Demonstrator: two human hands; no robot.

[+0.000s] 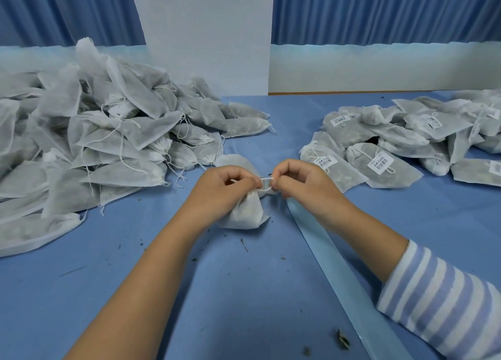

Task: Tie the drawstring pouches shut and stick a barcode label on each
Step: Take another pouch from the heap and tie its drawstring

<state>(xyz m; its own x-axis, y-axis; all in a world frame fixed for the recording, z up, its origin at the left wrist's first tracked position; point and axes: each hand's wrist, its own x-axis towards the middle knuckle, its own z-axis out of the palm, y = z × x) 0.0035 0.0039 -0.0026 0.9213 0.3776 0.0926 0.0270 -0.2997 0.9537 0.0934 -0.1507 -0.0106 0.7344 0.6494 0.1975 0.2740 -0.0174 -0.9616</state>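
A white drawstring pouch [248, 213] lies on the blue table [230, 292] in the middle, its gathered neck pointing away from me. My left hand [225, 183] grips the neck and one end of the white drawstring [266, 180]. My right hand [295, 179] pinches the other end of the string, which runs in a short loop between the two hands. A second pouch [233, 160] shows just behind my left hand.
A big heap of unlabelled pouches [95, 137] fills the left side. Several pouches with barcode labels [379, 164] lie at the right. A pale blue backing strip [344, 273] runs from the pouch to the near edge. Dry herb crumbs [342, 338] dot the cloth.
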